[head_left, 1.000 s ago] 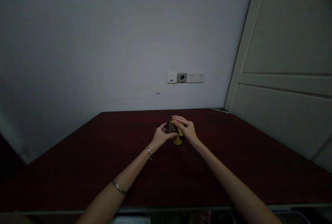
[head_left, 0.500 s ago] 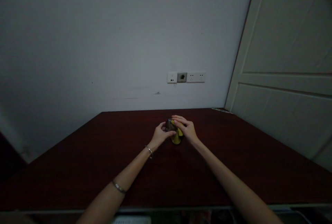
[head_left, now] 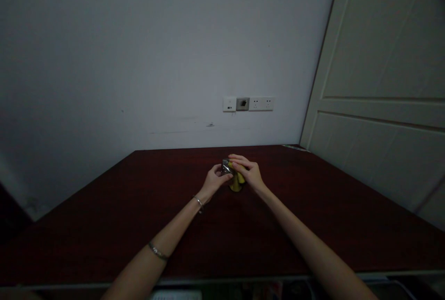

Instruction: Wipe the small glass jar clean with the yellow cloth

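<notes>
The dark object [head_left: 225, 166], dull brown in the earlier views, now presents a glossy face with bright streaks, and less of it shows on its four-o'clock side. The left hand [head_left: 213, 182] has shifted slightly toward ten o'clock, thumb included; the yellow cloth's [head_left: 235, 187] lower flap has moved slightly toward eleven.

Cloth [head_left: 236, 187], yellow; object [head_left: 225, 167], dark grey with white glints; tabletop [head_left: 295, 184], dark red-brown; wall [head_left: 156, 49], plain grey; door [head_left: 382, 63], pale grey-green.
</notes>
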A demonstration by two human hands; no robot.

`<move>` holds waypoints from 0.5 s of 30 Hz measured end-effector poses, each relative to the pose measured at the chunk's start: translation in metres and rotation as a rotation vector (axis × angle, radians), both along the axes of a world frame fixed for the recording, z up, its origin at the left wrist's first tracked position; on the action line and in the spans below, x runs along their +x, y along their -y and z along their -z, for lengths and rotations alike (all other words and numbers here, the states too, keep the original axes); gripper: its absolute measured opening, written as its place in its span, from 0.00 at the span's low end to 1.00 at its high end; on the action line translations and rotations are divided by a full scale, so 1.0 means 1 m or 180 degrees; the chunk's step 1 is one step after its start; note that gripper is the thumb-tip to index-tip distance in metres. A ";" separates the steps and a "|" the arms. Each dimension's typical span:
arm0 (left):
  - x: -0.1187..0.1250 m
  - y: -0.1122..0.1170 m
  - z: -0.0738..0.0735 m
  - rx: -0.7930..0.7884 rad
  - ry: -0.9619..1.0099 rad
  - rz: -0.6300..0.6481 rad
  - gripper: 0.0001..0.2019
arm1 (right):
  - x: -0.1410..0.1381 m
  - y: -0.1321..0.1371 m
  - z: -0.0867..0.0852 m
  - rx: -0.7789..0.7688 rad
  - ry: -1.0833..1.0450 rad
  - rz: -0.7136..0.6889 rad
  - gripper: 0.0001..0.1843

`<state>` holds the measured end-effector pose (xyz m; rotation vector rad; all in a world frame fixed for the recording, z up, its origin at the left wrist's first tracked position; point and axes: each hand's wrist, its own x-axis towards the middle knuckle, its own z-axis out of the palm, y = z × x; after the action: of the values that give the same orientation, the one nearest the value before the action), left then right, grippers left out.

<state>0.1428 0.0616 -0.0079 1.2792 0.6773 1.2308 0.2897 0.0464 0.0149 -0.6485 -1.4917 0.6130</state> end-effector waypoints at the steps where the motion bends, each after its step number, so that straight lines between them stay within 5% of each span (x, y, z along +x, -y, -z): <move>1: 0.000 0.000 0.001 0.0017 -0.0035 0.0017 0.29 | 0.001 -0.003 0.001 -0.0098 -0.0104 0.0021 0.10; 7: 0.000 0.004 -0.003 -0.0105 -0.0006 0.0081 0.27 | 0.005 -0.001 -0.002 -0.0135 0.0083 -0.0122 0.16; 15: -0.007 0.000 -0.007 -0.0250 -0.0172 0.0187 0.24 | 0.008 0.011 -0.008 0.0333 0.1253 -0.0219 0.45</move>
<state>0.1357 0.0615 -0.0007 1.2623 0.7153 1.1150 0.2978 0.0352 0.0229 -0.6637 -1.9062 0.4721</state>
